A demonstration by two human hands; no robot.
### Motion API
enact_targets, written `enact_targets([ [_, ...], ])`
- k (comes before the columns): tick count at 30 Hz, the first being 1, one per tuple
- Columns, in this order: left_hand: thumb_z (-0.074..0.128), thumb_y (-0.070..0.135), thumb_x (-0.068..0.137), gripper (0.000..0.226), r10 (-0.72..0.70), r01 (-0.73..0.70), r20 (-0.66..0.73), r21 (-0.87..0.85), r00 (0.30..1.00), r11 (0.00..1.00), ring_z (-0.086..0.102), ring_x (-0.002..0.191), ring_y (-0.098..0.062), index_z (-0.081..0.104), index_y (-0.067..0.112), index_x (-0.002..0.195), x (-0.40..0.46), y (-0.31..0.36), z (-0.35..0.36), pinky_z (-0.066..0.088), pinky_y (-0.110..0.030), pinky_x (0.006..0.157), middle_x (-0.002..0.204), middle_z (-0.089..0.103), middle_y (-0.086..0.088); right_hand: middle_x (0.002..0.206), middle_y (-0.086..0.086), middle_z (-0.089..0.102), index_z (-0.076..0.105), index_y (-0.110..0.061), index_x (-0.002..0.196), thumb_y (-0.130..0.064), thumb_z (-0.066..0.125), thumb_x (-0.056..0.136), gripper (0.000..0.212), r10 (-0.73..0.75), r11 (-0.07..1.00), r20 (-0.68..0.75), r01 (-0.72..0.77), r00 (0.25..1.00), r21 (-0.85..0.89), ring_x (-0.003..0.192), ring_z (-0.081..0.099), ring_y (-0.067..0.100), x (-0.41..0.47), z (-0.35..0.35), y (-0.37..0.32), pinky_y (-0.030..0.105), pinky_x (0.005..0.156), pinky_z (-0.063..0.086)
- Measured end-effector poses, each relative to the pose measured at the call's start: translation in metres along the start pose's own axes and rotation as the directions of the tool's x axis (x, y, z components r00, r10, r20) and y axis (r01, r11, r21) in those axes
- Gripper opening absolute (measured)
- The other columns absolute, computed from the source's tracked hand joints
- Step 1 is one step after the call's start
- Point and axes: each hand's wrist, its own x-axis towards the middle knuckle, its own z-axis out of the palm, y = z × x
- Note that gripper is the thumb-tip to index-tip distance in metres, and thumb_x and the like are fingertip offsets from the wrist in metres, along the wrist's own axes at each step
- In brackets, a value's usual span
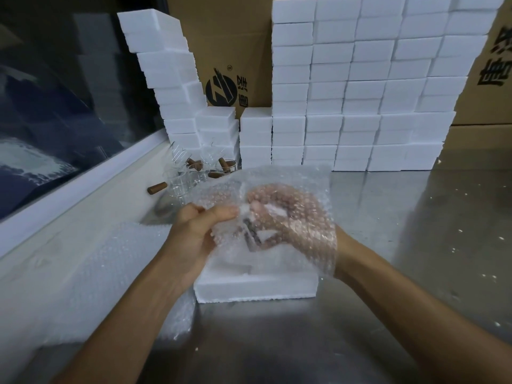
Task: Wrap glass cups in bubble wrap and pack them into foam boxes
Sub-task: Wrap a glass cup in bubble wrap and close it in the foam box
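Steel counter (388, 245), foam boxes (360, 92) stacked behind. Open box (255, 286) at centre. Above it: bubble wrap (279, 189); left hand (194, 231) fingers pinch its edge, right hand (288, 214) under wrap, fingers curled round cup (253, 234). Spare cups (191, 170) back left.

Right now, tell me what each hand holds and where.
Left hand pinches the bubble wrap sheet at its left edge; right hand lies under the sheet, its hold too veiled to tell.

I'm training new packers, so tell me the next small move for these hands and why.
Probably fold the loose clear bubble wrap sheet over the item. The left hand pinches its edge, the right hand is under it holding something, and the open white foam box waits directly below.
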Motion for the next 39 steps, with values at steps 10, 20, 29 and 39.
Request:
enact_targets([
  [10, 0.078, 0.02, 0.062, 0.037, -0.051, 0.008, -0.175, -0.237, 0.983, 0.971, 0.057, 0.097, -0.025, 0.067, 0.018, 0.098, 0.01, -0.001, -0.017, 0.041, -0.039, 0.092, 0.098, 0.065, -0.006, 0.125, 0.003, 0.061, 0.055, -0.02, 0.123, -0.039, 0.066, 0.092, 0.037, 0.007, 0.964, -0.424, 0.106, 0.906, 0.243, 0.101, 0.07, 0.018, 0.037, -0.049, 0.013, 0.031, 0.085, 0.055],
  [20, 0.079, 0.021, 0.068, 0.031, -0.092, 0.069, -0.088, -0.233, 0.992, 0.97, 0.062, 0.076, -0.011, 0.07, 0.026, 0.098, 0.003, -0.002, -0.006, 0.042, -0.022, 0.051, 0.096, 0.07, 0.003, 0.1, -0.001, 0.076, 0.07, -0.019, 0.105, -0.04, 0.081, 0.073, 0.04, 0.237, 0.893, -0.026, -0.207, 0.971, 0.399, 0.09, 0.073, 0.012, 0.039, -0.011, 0.037, 0.028, 0.084, 0.056],
  [29, 0.08, 0.014, 0.063, 0.031, -0.067, 0.07, 0.026, -0.126, 0.997, 0.99, 0.067, 0.074, -0.013, 0.069, 0.02, 0.091, 0.001, -0.012, 0.004, 0.051, -0.028, 0.056, 0.087, 0.07, 0.0, 0.085, -0.001, 0.075, 0.069, -0.017, 0.092, -0.028, 0.07, 0.091, 0.012, -0.038, 0.932, -0.399, 0.177, 0.916, 0.316, 0.078, 0.074, 0.015, 0.038, -0.03, 0.026, 0.024, 0.059, 0.053],
  [39, 0.085, 0.033, 0.056, 0.067, -0.139, 0.139, 0.111, 0.009, 0.984, 0.99, 0.072, 0.099, -0.024, 0.066, 0.011, 0.117, -0.003, -0.015, 0.008, 0.059, -0.034, 0.07, 0.112, 0.073, -0.009, 0.077, 0.002, 0.071, 0.064, -0.012, 0.092, -0.027, 0.068, 0.093, 0.016, -0.305, 0.933, -0.424, 0.356, 0.853, 0.045, 0.057, 0.066, 0.02, 0.035, -0.027, 0.031, 0.024, 0.046, 0.049],
])
